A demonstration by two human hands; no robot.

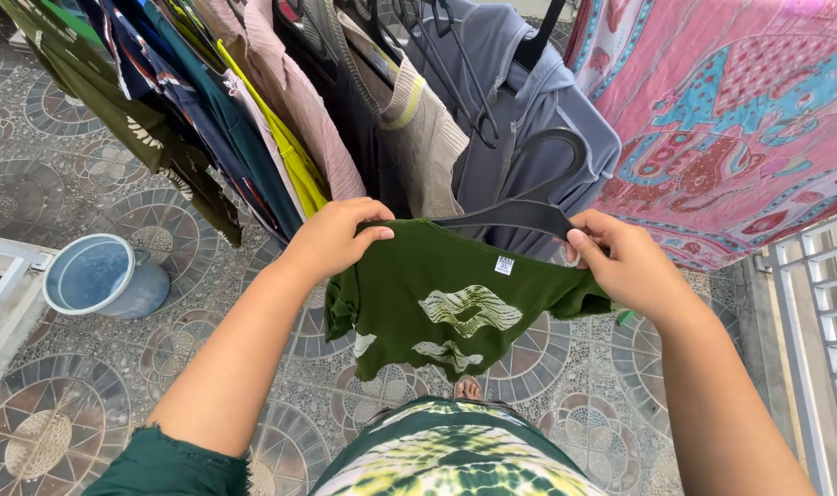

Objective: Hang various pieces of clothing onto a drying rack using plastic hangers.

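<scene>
A dark green shirt (441,303) with a pale wavy print and a small white tag hangs between my hands at mid-frame. My left hand (331,237) grips its left collar edge. My right hand (621,262) holds the shirt's right side together with a black plastic hanger (529,209), whose hook curves up above the collar. The hanger's left arm lies along the neckline; how far it sits inside the shirt is hidden.
Several garments hang on hangers in a row behind, among them a grey hooded top (529,101) and a beige knit (423,129). A pink patterned cloth (731,119) drapes at right. A pale blue bucket (101,276) lies on the patterned tile floor (60,404). White railings (818,331) stand at right.
</scene>
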